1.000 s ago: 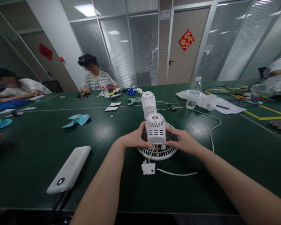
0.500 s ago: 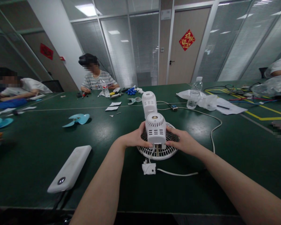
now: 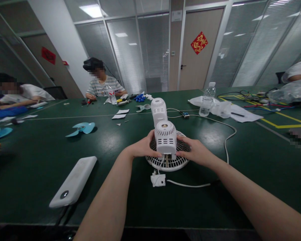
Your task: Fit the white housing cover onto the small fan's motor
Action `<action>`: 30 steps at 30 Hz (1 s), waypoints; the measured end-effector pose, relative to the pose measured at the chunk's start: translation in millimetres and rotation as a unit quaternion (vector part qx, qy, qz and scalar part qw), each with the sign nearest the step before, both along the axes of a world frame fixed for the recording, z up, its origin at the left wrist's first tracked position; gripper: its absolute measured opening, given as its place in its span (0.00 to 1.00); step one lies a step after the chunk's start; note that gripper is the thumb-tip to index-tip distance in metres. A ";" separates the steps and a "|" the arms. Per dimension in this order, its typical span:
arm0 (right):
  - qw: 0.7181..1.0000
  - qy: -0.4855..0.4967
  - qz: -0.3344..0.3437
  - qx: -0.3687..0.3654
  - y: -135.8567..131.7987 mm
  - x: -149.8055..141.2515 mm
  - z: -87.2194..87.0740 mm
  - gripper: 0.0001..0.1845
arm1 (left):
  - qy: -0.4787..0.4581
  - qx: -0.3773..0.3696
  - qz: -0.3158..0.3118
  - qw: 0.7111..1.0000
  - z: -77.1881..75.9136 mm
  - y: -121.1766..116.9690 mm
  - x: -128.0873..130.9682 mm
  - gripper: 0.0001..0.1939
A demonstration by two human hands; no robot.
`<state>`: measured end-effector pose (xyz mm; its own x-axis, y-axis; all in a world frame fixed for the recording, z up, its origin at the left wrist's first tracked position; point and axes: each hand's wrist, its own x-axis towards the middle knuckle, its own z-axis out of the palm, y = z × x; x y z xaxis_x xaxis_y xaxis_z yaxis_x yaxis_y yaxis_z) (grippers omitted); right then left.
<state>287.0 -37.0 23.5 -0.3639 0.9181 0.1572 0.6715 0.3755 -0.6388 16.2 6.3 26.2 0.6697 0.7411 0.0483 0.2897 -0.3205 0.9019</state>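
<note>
A white fan motor housing [image 3: 166,139] with vent slots stands on a round white fan grille [image 3: 168,165] in front of me. My left hand [image 3: 147,147] grips its left side, thumb at the lower edge. From the right, my right hand [image 3: 192,149] holds the same housing, thumb near its bottom opening. Some fingers of both hands are hidden behind it. A thin wire runs down from the housing to a small white plastic part [image 3: 158,180] on the table. Just behind stands another white vented piece [image 3: 159,109].
Left of my arms lies a white power bank [image 3: 74,184], with a blue fan blade [image 3: 81,129] farther back. A white cable [image 3: 234,132] curves along the right, near a plastic bottle [image 3: 207,100] and paper [image 3: 245,115]. Co-workers sit across the green table [image 3: 35,174].
The view has shifted very slightly. Both hands stay on the fan motor housing, with no clear change in their hold.
</note>
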 end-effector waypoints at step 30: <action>1.000 0.009 0.018 0.018 -6.9 -6.7 2.7 0.35 | 0.053 0.020 0.015 0.998 -3.1 -1.0 3.6 0.58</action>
